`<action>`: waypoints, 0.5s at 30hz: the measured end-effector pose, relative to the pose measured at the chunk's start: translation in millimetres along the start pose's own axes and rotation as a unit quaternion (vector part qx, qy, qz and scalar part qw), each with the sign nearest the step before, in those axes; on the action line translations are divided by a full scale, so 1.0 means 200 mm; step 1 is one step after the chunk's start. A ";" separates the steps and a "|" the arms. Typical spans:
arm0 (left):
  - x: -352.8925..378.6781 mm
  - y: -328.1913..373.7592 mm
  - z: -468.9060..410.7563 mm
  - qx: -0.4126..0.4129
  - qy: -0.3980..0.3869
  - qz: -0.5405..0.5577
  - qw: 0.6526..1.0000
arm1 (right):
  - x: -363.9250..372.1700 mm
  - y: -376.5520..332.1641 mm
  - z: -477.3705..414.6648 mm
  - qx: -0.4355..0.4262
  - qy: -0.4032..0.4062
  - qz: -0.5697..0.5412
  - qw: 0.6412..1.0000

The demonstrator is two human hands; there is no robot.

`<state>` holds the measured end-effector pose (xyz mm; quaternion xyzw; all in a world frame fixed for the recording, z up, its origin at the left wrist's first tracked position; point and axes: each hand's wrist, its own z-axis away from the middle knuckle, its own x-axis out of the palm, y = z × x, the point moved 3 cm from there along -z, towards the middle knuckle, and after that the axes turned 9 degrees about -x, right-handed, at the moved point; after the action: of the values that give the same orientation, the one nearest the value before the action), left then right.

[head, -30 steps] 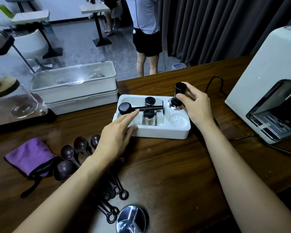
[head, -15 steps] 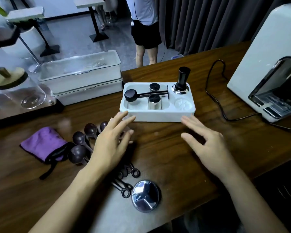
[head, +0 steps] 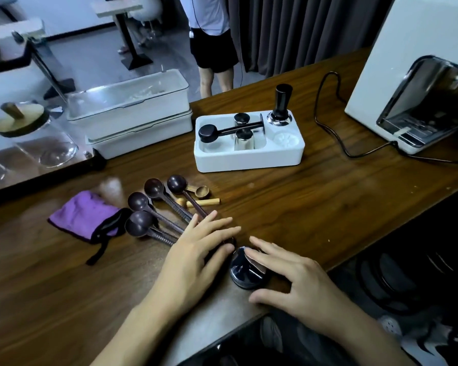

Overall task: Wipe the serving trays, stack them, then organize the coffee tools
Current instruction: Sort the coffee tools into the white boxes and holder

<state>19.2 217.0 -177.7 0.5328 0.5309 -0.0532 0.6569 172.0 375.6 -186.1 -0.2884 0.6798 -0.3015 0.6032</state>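
Sitting stacked at the table's far left: two white serving trays (head: 132,112).
Lying crumpled nearer: a purple cloth (head: 82,216).
Standing centre: a white tool holder (head: 249,161).
- Standing upright in its rear right slot: a black-handled tamper (head: 282,107).
- Lying across its left well: a black scoop (head: 222,132).
- Standing beside that: two black-capped steel canisters (head: 243,141).

Lying fanned just right of the cloth: dark spoons (head: 154,204), bowls up, handle ends disappearing under the left hand (head: 193,260).
Resting just beside them: a small wooden scoop (head: 200,192).
Lying near the front edge, the right hand (head: 302,283) touching its top: a round shiny metal disc (head: 245,273).
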 end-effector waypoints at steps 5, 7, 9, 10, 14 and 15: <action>-0.01 -0.02 0.03 0.006 -0.007 -0.002 1.000 | 0.03 0.02 -0.02 0.003 0.073 0.045 0.996; -0.01 -0.04 0.02 0.005 -0.008 -0.006 1.000 | 0.00 0.04 -0.04 0.011 0.101 0.054 0.993; 0.00 -0.05 0.00 0.005 -0.012 -0.009 1.000 | -0.03 0.06 -0.06 0.014 0.134 0.059 0.989; 0.00 -0.05 -0.01 0.004 -0.014 -0.011 1.000 | -0.05 0.08 -0.06 0.020 0.146 0.062 0.987; 0.03 -0.05 -0.06 0.004 -0.020 -0.013 1.000 | -0.11 0.14 -0.09 0.047 0.168 0.082 0.981; 0.03 -0.05 -0.08 0.004 -0.022 -0.015 1.000 | -0.13 0.15 -0.10 0.048 0.172 0.084 0.980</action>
<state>5.1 227.2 -187.2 0.5260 0.5243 -0.0769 0.6652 153.9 415.6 -190.5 -0.1447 0.7798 -0.3276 0.5134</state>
